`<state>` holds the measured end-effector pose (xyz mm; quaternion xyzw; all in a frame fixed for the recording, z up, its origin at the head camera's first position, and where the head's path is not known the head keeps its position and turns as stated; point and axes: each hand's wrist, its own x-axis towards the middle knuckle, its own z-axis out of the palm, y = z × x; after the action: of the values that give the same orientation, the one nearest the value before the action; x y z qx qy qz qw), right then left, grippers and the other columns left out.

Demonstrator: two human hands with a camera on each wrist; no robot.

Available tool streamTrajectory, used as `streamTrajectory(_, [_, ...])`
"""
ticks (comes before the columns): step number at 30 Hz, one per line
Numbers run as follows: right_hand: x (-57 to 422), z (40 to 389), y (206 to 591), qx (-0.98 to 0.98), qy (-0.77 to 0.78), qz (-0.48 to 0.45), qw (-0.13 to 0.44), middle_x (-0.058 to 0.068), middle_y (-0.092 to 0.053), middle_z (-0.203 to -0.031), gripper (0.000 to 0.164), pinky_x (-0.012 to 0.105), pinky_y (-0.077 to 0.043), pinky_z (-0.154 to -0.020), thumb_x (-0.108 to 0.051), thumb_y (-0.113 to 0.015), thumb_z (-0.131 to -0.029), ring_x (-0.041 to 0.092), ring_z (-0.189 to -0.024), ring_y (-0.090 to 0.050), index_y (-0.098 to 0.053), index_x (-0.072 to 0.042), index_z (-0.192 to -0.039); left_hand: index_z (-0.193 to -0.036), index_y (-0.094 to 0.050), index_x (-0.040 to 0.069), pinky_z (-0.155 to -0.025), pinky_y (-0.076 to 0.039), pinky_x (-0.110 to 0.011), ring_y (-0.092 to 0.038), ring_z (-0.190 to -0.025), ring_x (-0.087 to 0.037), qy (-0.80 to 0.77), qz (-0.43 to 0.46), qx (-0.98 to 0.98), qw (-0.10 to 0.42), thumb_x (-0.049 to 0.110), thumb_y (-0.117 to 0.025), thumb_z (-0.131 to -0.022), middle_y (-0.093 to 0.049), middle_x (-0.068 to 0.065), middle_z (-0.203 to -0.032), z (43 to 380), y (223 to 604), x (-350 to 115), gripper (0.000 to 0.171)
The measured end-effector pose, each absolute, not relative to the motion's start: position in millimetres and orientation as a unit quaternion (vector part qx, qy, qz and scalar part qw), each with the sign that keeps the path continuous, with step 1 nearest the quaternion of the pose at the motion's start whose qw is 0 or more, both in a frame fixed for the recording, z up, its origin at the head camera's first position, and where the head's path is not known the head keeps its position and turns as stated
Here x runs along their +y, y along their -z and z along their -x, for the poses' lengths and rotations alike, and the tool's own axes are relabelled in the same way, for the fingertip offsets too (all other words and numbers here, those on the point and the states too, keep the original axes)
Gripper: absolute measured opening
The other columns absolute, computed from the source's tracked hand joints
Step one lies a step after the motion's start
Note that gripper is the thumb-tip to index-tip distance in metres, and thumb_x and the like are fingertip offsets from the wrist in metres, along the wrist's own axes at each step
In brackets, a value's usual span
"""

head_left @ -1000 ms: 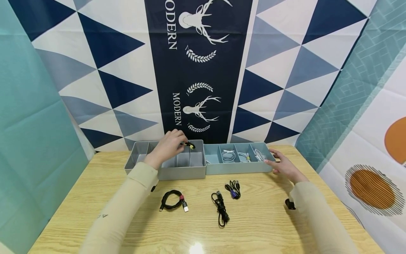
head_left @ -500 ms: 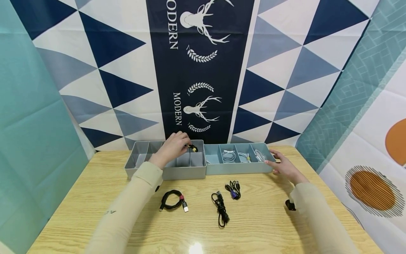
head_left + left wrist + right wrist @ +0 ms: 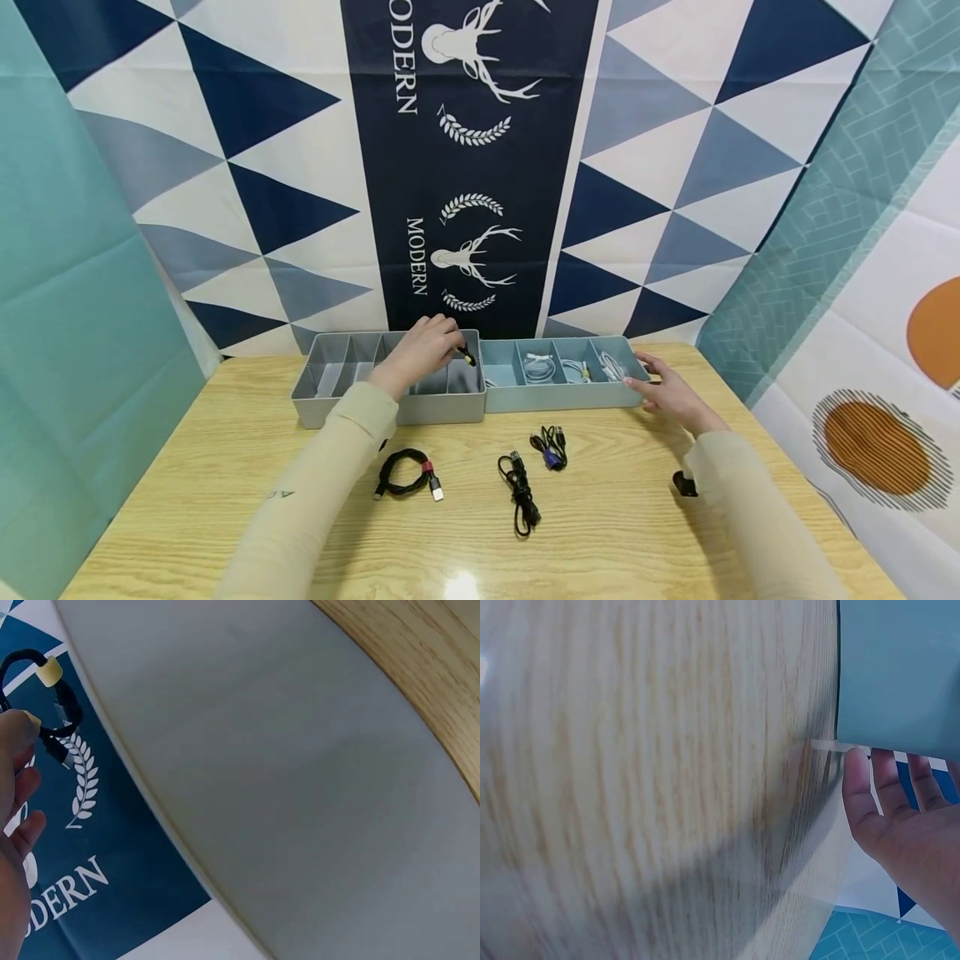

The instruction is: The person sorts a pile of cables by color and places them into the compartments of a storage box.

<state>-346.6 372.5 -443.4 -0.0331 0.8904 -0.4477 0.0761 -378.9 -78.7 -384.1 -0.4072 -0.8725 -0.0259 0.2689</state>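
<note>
My left hand (image 3: 425,348) is over the right part of the grey divided box (image 3: 431,408). Between its thumb and fingers it pinches a short black cable (image 3: 468,357) with yellow bands. The left wrist view shows that cable (image 3: 66,701) looped, with its plug ends hanging beyond the fingertips. At the right end of the blue divided box (image 3: 566,400), my right hand (image 3: 672,398) touches the end wall with its extended fingers. In the right wrist view those fingers (image 3: 857,776) lie along the box's edge.
Coiled white cables (image 3: 540,368) lie in several blue compartments. On the wooden table (image 3: 615,517), in front of the boxes, are a coiled black cable with a red tie (image 3: 406,472), a bundled black cable (image 3: 522,496) and a black cable with a purple tie (image 3: 551,448).
My left hand has moved right along the grey box, carrying the yellow-banded cable to above its right compartments. The right hand has stayed at the blue box's end.
</note>
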Motion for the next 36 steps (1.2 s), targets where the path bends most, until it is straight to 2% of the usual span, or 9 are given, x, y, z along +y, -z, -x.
streamTrajectory(18, [373.2, 346.2, 442.9, 0.887, 0.454, 0.020, 0.082, 0.031, -0.006, -0.151, 0.089, 0.040, -0.050, -0.085, -0.050, -0.057, -0.090, 0.043, -0.124, -0.033, -0.005, -0.017, -0.153, -0.097, -0.071, 0.017, -0.073, -0.041, -0.031, -0.052, -0.088, -0.019, 0.013, 0.405, -0.890, 0.210, 0.006, -0.067, -0.085, -0.060, 0.000, -0.096, 384.3, 394.8, -73.3, 0.016])
streamTrajectory(23, [373.2, 349.1, 445.3, 0.887, 0.454, 0.017, 0.083, 0.030, -0.005, -0.151, 0.091, 0.041, -0.050, -0.086, -0.053, -0.058, -0.088, 0.045, -0.130, -0.027, -0.005, -0.017, -0.153, -0.096, -0.070, 0.017, -0.077, -0.042, -0.034, -0.050, -0.090, -0.018, 0.044, 0.393, -0.903, 0.170, 0.007, -0.066, -0.087, -0.059, 0.000, -0.097, 384.2, 399.1, -74.2, 0.014])
streamTrajectory(29, [373.1, 349.8, 445.3, 0.887, 0.454, 0.014, 0.085, 0.030, -0.006, -0.151, 0.093, 0.038, -0.051, -0.084, -0.054, -0.058, -0.087, 0.042, -0.125, -0.033, -0.005, -0.018, -0.154, -0.096, -0.069, 0.016, -0.087, -0.042, -0.040, -0.050, -0.095, -0.020, 0.077, 0.376, -0.913, 0.136, 0.014, -0.068, -0.087, -0.059, -0.001, -0.102, 383.5, 400.7, -72.3, 0.009])
streamTrajectory(36, [373.2, 348.2, 443.8, 0.886, 0.456, 0.021, 0.082, 0.031, -0.008, -0.151, 0.093, 0.038, -0.051, -0.083, -0.053, -0.059, -0.087, 0.039, -0.118, -0.040, -0.006, -0.017, -0.153, -0.096, -0.068, 0.015, -0.090, -0.038, -0.043, -0.045, -0.094, -0.022, 0.108, 0.351, -0.923, 0.111, 0.014, -0.067, -0.086, -0.058, -0.003, -0.105, 385.4, 402.7, -67.5, 0.009])
